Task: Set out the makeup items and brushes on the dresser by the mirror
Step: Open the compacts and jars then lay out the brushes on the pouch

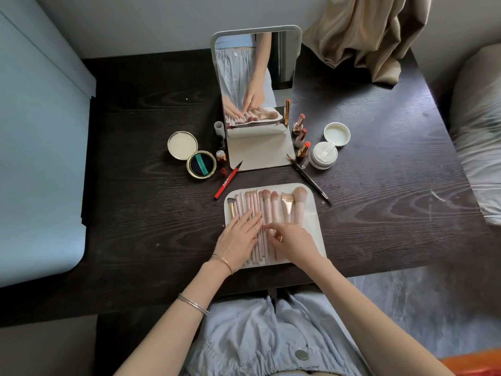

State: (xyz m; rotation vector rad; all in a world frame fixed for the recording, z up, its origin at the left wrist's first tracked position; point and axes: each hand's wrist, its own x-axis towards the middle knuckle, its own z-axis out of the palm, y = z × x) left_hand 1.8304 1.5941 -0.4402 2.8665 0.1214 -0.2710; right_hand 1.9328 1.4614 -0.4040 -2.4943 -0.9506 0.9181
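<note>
Several pink makeup brushes (268, 206) lie side by side on a white mat (311, 213) on the dark wooden dresser (135, 202), in front of a standing mirror (257, 77). My left hand (238, 240) lies flat on the handles of the left brushes, fingers spread. My right hand (292, 241) hovers over the middle handles with its fingers curled and the fingertips touching a handle; nothing is lifted. Left of the mirror sits an open gold compact (191, 154). A red liner pen (227, 181) and a dark brow pencil (309, 179) lie in front of the mirror base.
Three uncapped lipsticks (299, 134) stand right of the mirror beside an open powder jar (324, 156) and its lid (336, 134). Small bottles (220, 139) stand left of the mirror. A beige cloth (368, 36) hangs over the back right corner. A blue panel (40, 147) borders the left.
</note>
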